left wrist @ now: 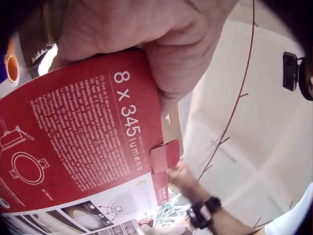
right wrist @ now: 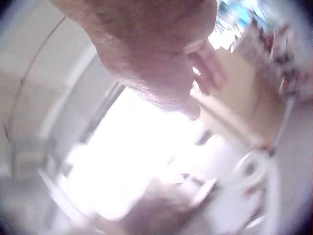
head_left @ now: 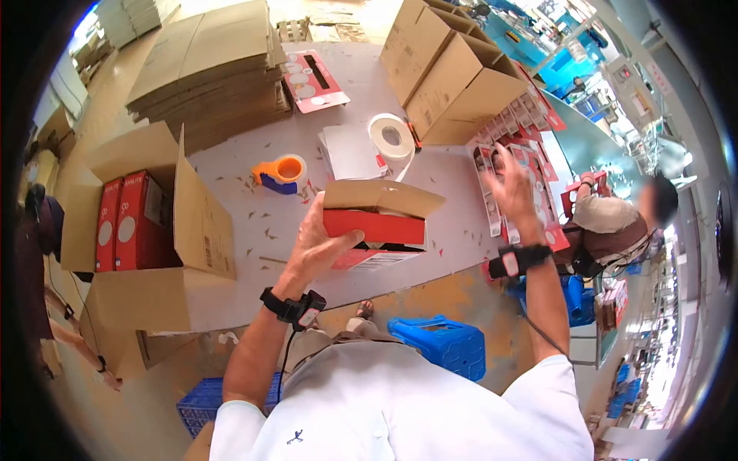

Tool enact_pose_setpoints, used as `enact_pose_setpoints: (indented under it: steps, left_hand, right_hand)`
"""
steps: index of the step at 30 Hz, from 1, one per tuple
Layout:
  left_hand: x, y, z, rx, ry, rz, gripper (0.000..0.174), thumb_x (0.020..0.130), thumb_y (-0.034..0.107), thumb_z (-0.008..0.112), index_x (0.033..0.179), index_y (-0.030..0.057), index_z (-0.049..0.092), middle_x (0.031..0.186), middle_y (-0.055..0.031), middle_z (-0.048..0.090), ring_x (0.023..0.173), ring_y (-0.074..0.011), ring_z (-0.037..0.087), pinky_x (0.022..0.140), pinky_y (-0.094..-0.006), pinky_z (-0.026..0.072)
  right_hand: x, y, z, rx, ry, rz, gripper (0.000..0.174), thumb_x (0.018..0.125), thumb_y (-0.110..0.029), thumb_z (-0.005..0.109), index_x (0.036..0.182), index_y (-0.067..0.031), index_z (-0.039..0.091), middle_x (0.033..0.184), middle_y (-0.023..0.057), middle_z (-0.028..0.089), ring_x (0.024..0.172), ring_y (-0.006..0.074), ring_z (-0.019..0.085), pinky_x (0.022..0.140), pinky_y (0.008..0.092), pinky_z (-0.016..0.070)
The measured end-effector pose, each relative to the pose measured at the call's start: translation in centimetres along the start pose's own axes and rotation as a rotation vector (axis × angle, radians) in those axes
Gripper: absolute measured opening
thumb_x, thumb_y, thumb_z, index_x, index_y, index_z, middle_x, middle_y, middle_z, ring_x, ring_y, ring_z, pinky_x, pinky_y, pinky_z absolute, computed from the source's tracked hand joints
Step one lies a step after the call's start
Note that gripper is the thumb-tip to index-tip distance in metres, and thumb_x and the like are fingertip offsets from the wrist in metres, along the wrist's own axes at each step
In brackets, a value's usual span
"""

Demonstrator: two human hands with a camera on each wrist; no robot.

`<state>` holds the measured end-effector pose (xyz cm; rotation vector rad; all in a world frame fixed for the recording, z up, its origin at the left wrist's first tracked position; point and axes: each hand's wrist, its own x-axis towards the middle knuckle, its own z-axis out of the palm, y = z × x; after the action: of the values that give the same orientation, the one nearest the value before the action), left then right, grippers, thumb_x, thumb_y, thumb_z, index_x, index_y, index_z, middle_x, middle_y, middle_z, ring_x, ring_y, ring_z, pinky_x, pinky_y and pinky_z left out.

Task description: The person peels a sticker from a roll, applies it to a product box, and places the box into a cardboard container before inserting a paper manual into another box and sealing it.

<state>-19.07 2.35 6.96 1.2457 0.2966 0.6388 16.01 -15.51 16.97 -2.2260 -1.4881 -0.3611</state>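
My left hand (head_left: 319, 242) grips a red printed box (head_left: 377, 227) by its left end, with the thumb over the front side and the other fingers hidden behind. A brown cardboard flap (head_left: 384, 197) stands up along the box's far edge. In the left wrist view the red box (left wrist: 93, 132) shows "8 x 345 lumens" and line drawings. Off to the right, my right hand (head_left: 513, 188) is raised with its fingers spread over rows of small red-and-white packs (head_left: 530, 184). The right wrist view is blurred, and nothing shows in the right hand (right wrist: 161, 58) there.
On the left, an open carton (head_left: 204, 223) contains two red boxes. Flattened cardboard (head_left: 207, 69) is stacked behind it. An orange tape dispenser (head_left: 280, 173), white sheets (head_left: 346, 152) and a white tape roll (head_left: 390, 137) lie mid-table. Tall cartons (head_left: 461, 84) stand behind; another person (head_left: 615, 223) sits at right.
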Motion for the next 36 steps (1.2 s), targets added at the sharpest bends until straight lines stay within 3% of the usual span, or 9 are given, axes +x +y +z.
enact_pose_setpoints:
  steps: [1,2,3,5,9,15,30,33,36]
  left_hand:
    - [-0.1,0.2,0.3,-0.045,0.029,0.030,0.056,0.083,-0.002,0.077,0.134,0.0035,0.053,0.125,-0.0078,0.065,0.120,-0.0169,0.061,0.105,-0.0356,0.0513]
    - [-0.2,0.0,0.3,-0.033,0.051,0.016,0.057,0.083,-0.003,0.077,0.135,0.0035,0.053,0.126,-0.0080,0.065,0.120,-0.0172,0.061,0.106,-0.0358,0.0512]
    - [0.1,-0.1,0.2,-0.014,0.068,0.008,0.058,0.083,-0.003,0.076,0.135,0.0035,0.052,0.126,-0.0082,0.065,0.121,-0.0175,0.061,0.106,-0.0361,0.0511]
    - [-0.1,-0.2,0.4,-0.049,0.058,-0.036,0.060,0.083,-0.005,0.076,0.137,0.0037,0.051,0.128,-0.0086,0.065,0.121,-0.0179,0.061,0.107,-0.0363,0.0510]
    - [0.1,1.3,1.1,-0.116,0.036,-0.085,0.064,0.083,-0.006,0.076,0.140,0.0039,0.049,0.132,-0.0098,0.064,0.122,-0.0180,0.061,0.107,-0.0359,0.0516]
    - [0.1,2.1,1.2,-0.076,0.037,-0.128,0.062,0.082,-0.009,0.071,0.138,0.0040,0.049,0.130,-0.0093,0.063,0.121,-0.0171,0.062,0.102,-0.0345,0.0545]
    - [0.3,1.2,1.8,-0.003,0.157,-0.180,0.060,0.076,-0.015,0.071,0.131,0.0032,0.055,0.123,-0.0082,0.068,0.110,-0.0165,0.068,0.093,-0.0314,0.0591]
    - [0.8,1.4,2.0,-0.032,0.165,-0.179,0.060,0.076,-0.015,0.071,0.132,0.0025,0.057,0.123,-0.0090,0.070,0.108,-0.0170,0.069,0.093,-0.0320,0.0595]
    - [0.5,1.6,2.0,-0.047,0.177,-0.197,0.060,0.077,-0.015,0.072,0.133,0.0020,0.058,0.124,-0.0097,0.071,0.110,-0.0175,0.069,0.093,-0.0325,0.0598]
  right_hand:
    - [-3.3,2.3,0.3,-0.259,-0.202,0.165,0.085,0.086,-0.031,0.083,0.151,0.0078,0.043,0.150,0.0323,0.050,0.142,0.0378,0.051,0.116,0.0483,0.0420]
    - [-6.1,4.5,1.4,-0.027,-0.322,0.246,0.102,0.084,-0.042,0.086,0.156,0.0079,0.034,0.159,0.0299,0.042,0.150,0.0402,0.040,0.121,0.0488,0.0355]
    - [-7.9,1.6,2.1,0.481,-0.355,0.490,0.108,0.083,-0.048,0.086,0.159,0.0058,0.031,0.160,0.0278,0.041,0.150,0.0406,0.039,0.122,0.0488,0.0348]
    - [-8.7,-6.7,1.9,0.948,-0.447,0.669,0.111,0.081,-0.048,0.089,0.161,0.0027,0.029,0.160,0.0263,0.041,0.149,0.0409,0.039,0.121,0.0488,0.0363]
    - [-7.6,-13.7,5.8,1.375,-0.471,0.535,0.081,0.086,-0.014,0.087,0.152,-0.0021,0.042,0.146,0.0149,0.059,0.137,0.0257,0.054,0.115,0.0415,0.0457]
    - [-8.1,-14.4,7.6,1.374,-0.372,0.557,0.069,0.083,0.006,0.082,0.144,-0.0026,0.051,0.139,0.0100,0.064,0.124,0.0183,0.063,0.105,0.0340,0.0560]
    - [-8.8,-14.2,10.4,1.062,-0.224,0.478,0.061,0.079,-0.002,0.086,0.133,-0.0045,0.059,0.125,0.0070,0.070,0.114,0.0186,0.068,0.097,0.0344,0.0578]
    - [-8.2,-14.6,9.0,1.090,-0.252,0.509,0.061,0.081,-0.001,0.084,0.135,-0.0063,0.058,0.129,0.0080,0.067,0.119,0.0197,0.066,0.100,0.0348,0.0563]
    - [-8.2,-14.8,7.8,1.513,-0.234,0.508,0.063,0.082,0.002,0.081,0.139,-0.0075,0.056,0.135,0.0081,0.064,0.124,0.0184,0.062,0.103,0.0339,0.0539]
